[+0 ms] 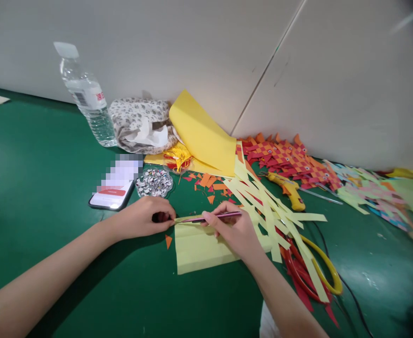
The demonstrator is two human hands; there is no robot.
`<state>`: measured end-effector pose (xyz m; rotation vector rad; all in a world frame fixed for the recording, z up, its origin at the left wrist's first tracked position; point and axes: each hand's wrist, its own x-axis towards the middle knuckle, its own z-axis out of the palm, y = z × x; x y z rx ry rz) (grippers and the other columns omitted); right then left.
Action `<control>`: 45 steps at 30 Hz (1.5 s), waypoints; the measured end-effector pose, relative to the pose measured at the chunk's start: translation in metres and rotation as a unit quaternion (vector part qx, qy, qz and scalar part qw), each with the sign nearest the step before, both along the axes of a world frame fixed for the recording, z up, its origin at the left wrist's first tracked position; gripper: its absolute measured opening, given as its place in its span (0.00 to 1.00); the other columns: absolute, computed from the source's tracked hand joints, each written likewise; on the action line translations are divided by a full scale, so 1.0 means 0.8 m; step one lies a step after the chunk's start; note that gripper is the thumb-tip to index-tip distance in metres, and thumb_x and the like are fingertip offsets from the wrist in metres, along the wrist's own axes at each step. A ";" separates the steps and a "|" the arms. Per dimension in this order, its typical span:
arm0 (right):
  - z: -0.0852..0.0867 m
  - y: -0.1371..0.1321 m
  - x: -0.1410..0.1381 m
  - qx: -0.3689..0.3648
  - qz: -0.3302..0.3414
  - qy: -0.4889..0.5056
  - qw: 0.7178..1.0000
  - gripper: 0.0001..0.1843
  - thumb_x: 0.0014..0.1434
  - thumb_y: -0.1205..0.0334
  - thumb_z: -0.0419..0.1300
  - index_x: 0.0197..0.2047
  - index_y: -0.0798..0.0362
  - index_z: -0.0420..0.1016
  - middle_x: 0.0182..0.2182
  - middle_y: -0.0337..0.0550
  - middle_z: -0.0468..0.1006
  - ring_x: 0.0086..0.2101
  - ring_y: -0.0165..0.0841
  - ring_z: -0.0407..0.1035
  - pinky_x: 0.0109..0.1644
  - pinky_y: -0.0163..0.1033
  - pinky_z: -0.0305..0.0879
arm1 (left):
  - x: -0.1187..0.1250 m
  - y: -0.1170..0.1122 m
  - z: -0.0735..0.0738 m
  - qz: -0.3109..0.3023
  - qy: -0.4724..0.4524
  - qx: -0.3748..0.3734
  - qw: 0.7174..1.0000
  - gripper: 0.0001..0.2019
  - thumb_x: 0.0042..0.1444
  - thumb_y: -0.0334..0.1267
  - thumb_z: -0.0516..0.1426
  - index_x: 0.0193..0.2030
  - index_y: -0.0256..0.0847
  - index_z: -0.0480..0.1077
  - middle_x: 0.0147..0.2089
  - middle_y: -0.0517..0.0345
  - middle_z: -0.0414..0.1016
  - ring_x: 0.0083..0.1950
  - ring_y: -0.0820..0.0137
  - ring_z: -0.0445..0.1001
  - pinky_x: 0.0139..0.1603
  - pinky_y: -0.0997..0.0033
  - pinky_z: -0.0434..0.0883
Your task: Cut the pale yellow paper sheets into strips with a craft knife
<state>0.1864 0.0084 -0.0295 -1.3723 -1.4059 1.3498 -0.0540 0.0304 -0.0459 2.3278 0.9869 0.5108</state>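
A sheet of pale yellow paper [206, 249] lies on the green table under my hands. My left hand [148, 216] pinches its upper left corner between thumb and fingertips. Closed around a slim, pink-and-dark pen-like tool [227, 215], my right hand [229, 227] rests over the sheet's upper part. The tool's thin tip points left along the top edge, close to my left fingertips; I cannot tell whether it is a pen or a craft knife. A small orange paper scrap [168, 241] lies just left of the sheet.
Pale yellow strips [271, 225] overlap scissors with red and yellow handles [328, 263] on the right. Behind are a yellow glue gun [289, 190], woven paper fish [291, 159], googly eyes [154, 183], a phone [113, 188], a water bottle [90, 103] and a patterned tissue pouch [136, 115].
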 end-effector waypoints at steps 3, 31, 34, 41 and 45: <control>0.000 0.000 0.001 0.004 0.001 -0.003 1.000 0.18 0.48 0.48 0.68 0.25 0.52 0.67 0.23 0.43 0.81 0.23 0.31 0.73 0.19 0.30 0.64 | 0.000 0.000 0.000 -0.001 0.000 0.001 1.000 0.07 0.58 0.35 0.54 0.35 0.39 0.74 0.29 0.60 0.72 0.30 0.75 0.69 0.31 0.77 0.63; -0.001 0.001 0.006 0.007 0.010 -0.039 0.999 0.19 0.48 0.47 0.68 0.26 0.53 0.69 0.21 0.39 0.76 0.18 0.26 0.65 0.20 0.30 0.60 | -0.001 0.005 -0.002 -0.019 -0.006 -0.032 0.999 0.07 0.60 0.35 0.55 0.38 0.39 0.75 0.33 0.58 0.74 0.33 0.74 0.70 0.33 0.76 0.64; -0.002 0.001 0.006 0.009 0.014 -0.044 0.999 0.19 0.48 0.47 0.68 0.26 0.53 0.69 0.21 0.38 0.75 0.19 0.27 0.66 0.21 0.31 0.61 | -0.001 0.004 -0.001 -0.017 -0.006 -0.028 0.999 0.07 0.59 0.35 0.55 0.38 0.39 0.75 0.32 0.58 0.74 0.33 0.74 0.70 0.32 0.76 0.63; 0.000 0.000 0.004 0.030 0.015 -0.055 0.998 0.18 0.49 0.48 0.67 0.25 0.52 0.68 0.20 0.36 0.72 0.20 0.27 0.66 0.22 0.31 0.60 | -0.001 0.003 -0.001 -0.019 -0.007 -0.028 0.999 0.07 0.59 0.35 0.55 0.37 0.38 0.75 0.32 0.58 0.74 0.32 0.74 0.70 0.33 0.77 0.63; 0.000 -0.002 0.007 0.044 0.011 -0.057 0.997 0.17 0.50 0.50 0.67 0.25 0.52 0.68 0.20 0.35 0.71 0.20 0.28 0.66 0.23 0.32 0.61 | -0.002 0.004 -0.001 -0.013 -0.002 -0.030 0.999 0.07 0.59 0.35 0.55 0.37 0.39 0.75 0.32 0.58 0.74 0.32 0.74 0.70 0.33 0.76 0.63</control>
